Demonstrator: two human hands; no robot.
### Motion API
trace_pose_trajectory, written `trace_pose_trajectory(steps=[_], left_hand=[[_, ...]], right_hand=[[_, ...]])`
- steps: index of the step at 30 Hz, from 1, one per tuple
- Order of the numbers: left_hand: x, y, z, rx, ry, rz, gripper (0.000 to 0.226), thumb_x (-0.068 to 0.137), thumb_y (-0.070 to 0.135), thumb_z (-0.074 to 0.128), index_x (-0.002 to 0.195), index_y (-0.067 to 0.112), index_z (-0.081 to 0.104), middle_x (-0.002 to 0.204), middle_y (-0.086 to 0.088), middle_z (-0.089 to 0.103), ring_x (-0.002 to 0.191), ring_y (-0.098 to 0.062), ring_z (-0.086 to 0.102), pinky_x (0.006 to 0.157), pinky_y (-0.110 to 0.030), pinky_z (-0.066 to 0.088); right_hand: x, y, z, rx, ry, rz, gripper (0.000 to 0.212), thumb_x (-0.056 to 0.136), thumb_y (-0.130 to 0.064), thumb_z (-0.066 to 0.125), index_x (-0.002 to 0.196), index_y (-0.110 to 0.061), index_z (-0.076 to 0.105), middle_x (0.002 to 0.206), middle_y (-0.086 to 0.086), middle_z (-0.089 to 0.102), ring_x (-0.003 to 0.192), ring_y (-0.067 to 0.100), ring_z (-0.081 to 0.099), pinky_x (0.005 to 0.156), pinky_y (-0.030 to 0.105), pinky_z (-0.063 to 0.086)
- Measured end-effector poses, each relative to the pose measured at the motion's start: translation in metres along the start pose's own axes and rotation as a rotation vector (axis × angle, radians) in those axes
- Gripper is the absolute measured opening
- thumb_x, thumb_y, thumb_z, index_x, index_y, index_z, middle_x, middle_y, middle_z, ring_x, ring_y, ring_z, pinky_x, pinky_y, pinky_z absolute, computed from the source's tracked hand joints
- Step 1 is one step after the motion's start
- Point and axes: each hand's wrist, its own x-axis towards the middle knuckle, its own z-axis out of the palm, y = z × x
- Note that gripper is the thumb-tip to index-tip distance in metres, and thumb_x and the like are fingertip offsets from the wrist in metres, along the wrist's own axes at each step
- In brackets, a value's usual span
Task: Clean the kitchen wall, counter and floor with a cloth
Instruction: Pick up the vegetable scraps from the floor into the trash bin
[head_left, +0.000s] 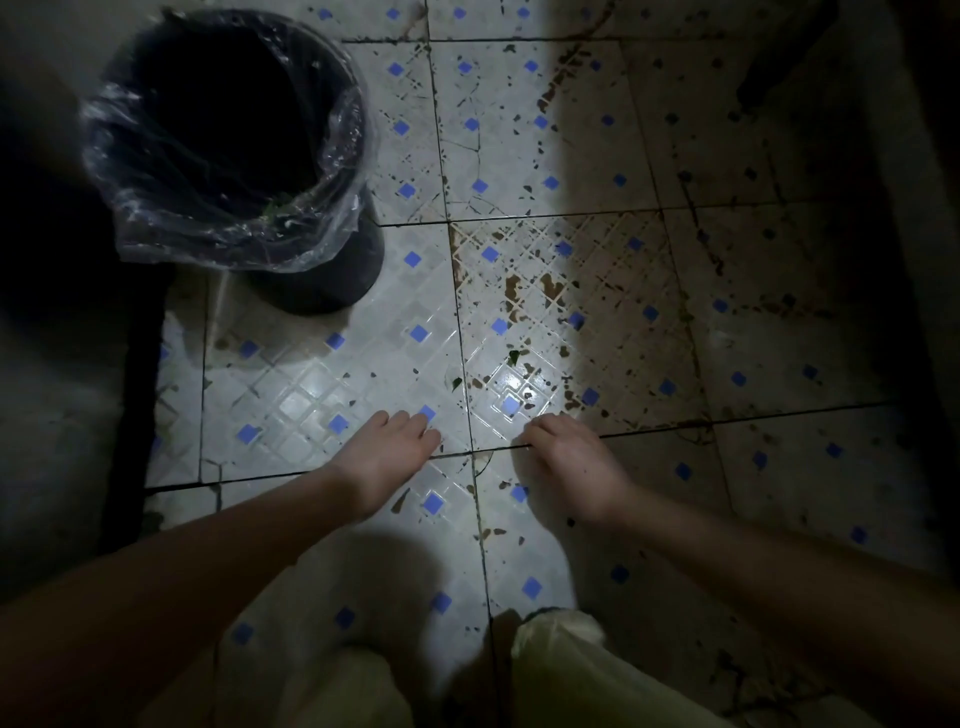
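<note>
I look straight down at a white tiled floor (322, 395) with small blue squares. It carries brown stains (524, 296) and dark specks, thickest at the centre and right. My left hand (387, 457) and my right hand (569, 462) hang side by side above the floor, fingers loosely curled, holding nothing. No cloth shows in view. Small green leaf scraps (514, 356) lie on the tile just beyond my hands.
A black bin (332, 280) lined with a clear plastic bag (156, 228) stands at the upper left. A dark edge (140, 395) runs down the left side. My pale trouser legs (561, 670) fill the bottom. The right part of the floor lies in shadow.
</note>
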Motion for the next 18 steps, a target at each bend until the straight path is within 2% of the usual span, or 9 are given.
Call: trace_pose_trajectory(steps=[4,11,15,18], left_hand=[[0.001,0.000,0.001,-0.024,-0.005,-0.002,0.051,0.077,0.004,0.068,0.118,0.022,0.044,0.112,-0.004,0.052,0.095,-0.020,0.049,0.085,-0.032,0.041],[-0.002,0.000,-0.007,-0.061,0.026,-0.003,0.044,0.079,0.000,0.062,0.114,0.020,0.044,0.111,-0.004,0.050,0.094,-0.020,0.047,0.085,-0.031,0.038],[-0.010,-0.010,-0.011,-0.081,0.001,-0.046,0.064,0.055,0.001,0.079,0.104,0.021,0.043,0.100,0.001,0.049,0.087,-0.018,0.047,0.078,-0.030,0.037],[-0.021,-0.020,-0.012,-0.086,0.004,-0.127,0.051,0.068,-0.001,0.070,0.105,0.022,0.043,0.103,0.000,0.050,0.090,-0.018,0.047,0.077,-0.029,0.034]], right_hand=[[-0.001,0.001,-0.001,0.003,0.019,0.004,0.047,0.081,-0.005,0.055,0.127,-0.015,0.051,0.132,0.004,0.048,0.119,0.018,0.043,0.103,0.029,0.033],[0.004,-0.001,-0.004,-0.045,-0.016,0.007,0.053,0.081,-0.013,0.063,0.132,-0.017,0.046,0.136,0.002,0.045,0.124,0.017,0.040,0.107,0.030,0.031],[0.011,-0.003,-0.003,-0.052,-0.019,-0.012,0.060,0.073,-0.018,0.072,0.128,-0.018,0.048,0.131,0.000,0.047,0.119,0.017,0.042,0.103,0.029,0.033],[0.020,-0.006,-0.003,-0.070,0.016,-0.037,0.060,0.069,-0.015,0.075,0.124,-0.018,0.051,0.127,0.000,0.050,0.114,0.017,0.044,0.095,0.028,0.034]])
